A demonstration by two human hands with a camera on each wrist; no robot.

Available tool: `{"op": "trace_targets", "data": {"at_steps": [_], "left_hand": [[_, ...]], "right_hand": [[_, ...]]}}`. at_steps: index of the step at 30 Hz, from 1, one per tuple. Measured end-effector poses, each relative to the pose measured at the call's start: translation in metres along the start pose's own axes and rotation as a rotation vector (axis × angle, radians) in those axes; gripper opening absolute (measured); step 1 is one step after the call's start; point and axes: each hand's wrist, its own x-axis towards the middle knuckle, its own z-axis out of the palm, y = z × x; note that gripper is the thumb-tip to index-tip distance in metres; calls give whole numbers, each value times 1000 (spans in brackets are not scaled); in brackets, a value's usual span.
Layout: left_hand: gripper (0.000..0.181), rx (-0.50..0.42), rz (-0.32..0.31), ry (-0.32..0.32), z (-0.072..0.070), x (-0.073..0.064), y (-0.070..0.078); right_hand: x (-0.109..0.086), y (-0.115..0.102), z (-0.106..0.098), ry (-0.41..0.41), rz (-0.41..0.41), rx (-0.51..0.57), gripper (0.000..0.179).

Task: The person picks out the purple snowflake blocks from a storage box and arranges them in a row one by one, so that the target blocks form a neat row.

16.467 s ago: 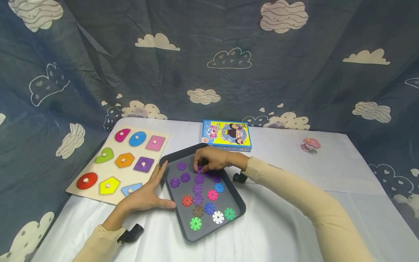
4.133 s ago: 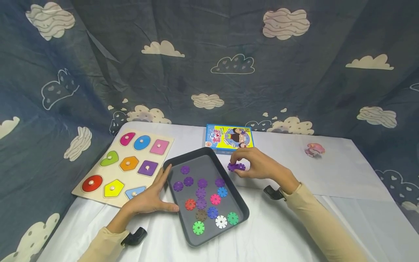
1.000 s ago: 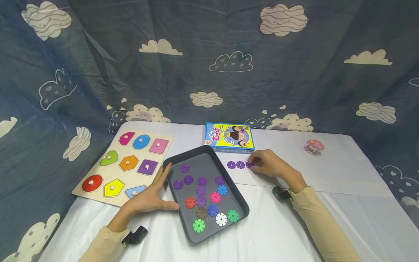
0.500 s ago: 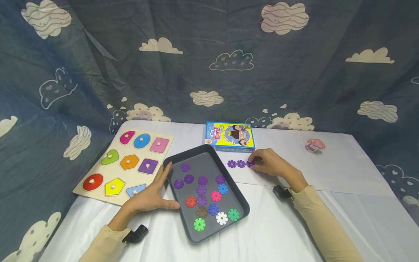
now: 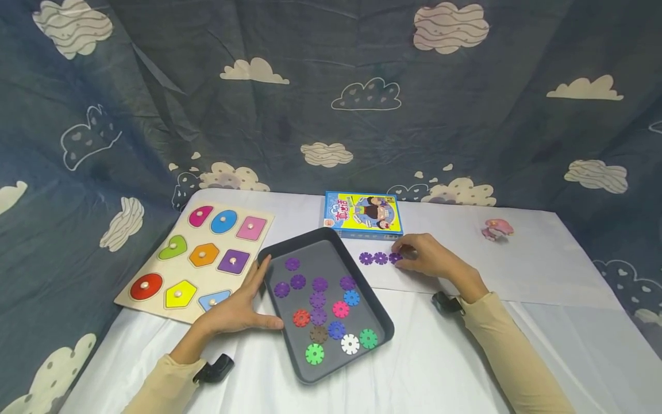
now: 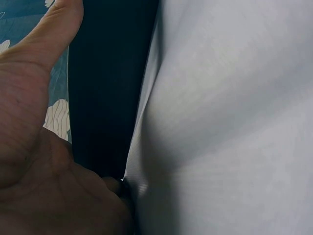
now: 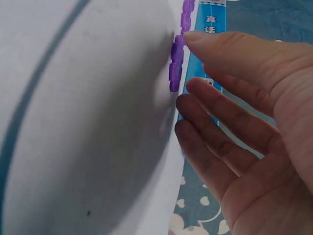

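Head view: the left hand (image 5: 235, 310) lay spread against the near-left edge of the tray (image 5: 324, 254), thumb and fingers straight, wide apart, not curled round it. The right hand (image 5: 426, 256) pinched the end disc (image 5: 395, 258) of a purple row (image 5: 380, 258) between thumb and forefinger. The row lay flat on the white cloth (image 5: 419, 333), left of the right fingertips, just beyond the tray's edge; loose discs (image 5: 318, 316) lay in the tray between the hands. The box (image 5: 362, 214) stood close behind the row, beyond the right fingertips. Risk noted: a push away from the body could run the row into the box; a leftward one, against the tray.

Left wrist view: the thumb stood out along the dark tray wall; the other fingers were mostly hidden. How firmly they bore could not be told. A lopsided push there might swing the tray and nudge the row.

Right wrist view: the thumb tip touched the purple edge, the remaining fingers apart and clear of it. The end disc looked slightly out of line with its neighbour; whether the notches were locked could not be told. If they were not, lifting by the end could pull the row apart; pinching off-centre might make it twist.
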Motion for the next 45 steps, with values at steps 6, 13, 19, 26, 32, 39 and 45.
{"op": "trace_targets", "data": {"at_steps": [6, 13, 19, 26, 32, 39, 45], "left_hand": [[135, -1, 4, 0, -1, -1, 1], [135, -6, -3, 0, 1, -2, 1], [134, -4, 9, 5, 0, -2, 0], [135, -3, 9, -3, -1, 0, 0], [135, -1, 14, -7, -2, -1, 3], [135, -10, 11, -11, -1, 0, 3], [135, -13, 0, -7, -1, 0, 1]], "right_hand": [[-3, -7, -1, 34, -77, 44, 28], [-1, -24, -9, 67, -214, 51, 24], [5, -45, -18, 27, -272, 78, 28], [16, -67, -21, -68, -380, 94, 27], [25, -78, -19, -114, -451, 98, 24], [34, -90, -13, -194, -460, 84, 25], [41, -100, -7, -243, -482, 11, 21]]}}
